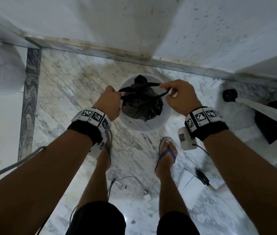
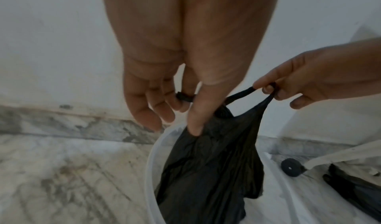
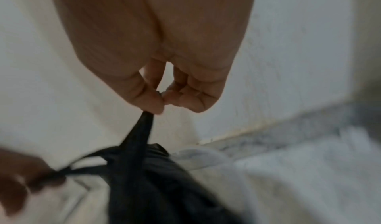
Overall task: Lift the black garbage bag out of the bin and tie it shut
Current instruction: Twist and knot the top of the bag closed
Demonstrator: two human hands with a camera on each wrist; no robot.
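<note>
L grip (image 1: 111,102) pinches one handle loop of black garbage bag (image 1: 142,106); R grip (image 1: 178,95) pinches the other, thumb & fingers curled round it. Loops pulled apart, not knotted. Bag hangs w/ lower part inside white bin (image 1: 166,114) on marble floor (image 1: 76,92), near wall.

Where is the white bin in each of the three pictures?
Head view: the white bin stands on the marble floor in the middle, between the two hands, near the wall.
Left wrist view: only its rim shows, bottom centre, curving round the bag.
Right wrist view: too blurred to make it out for sure.
Shared landmark: the black garbage bag, held up by both hands, shows in all three.
</note>
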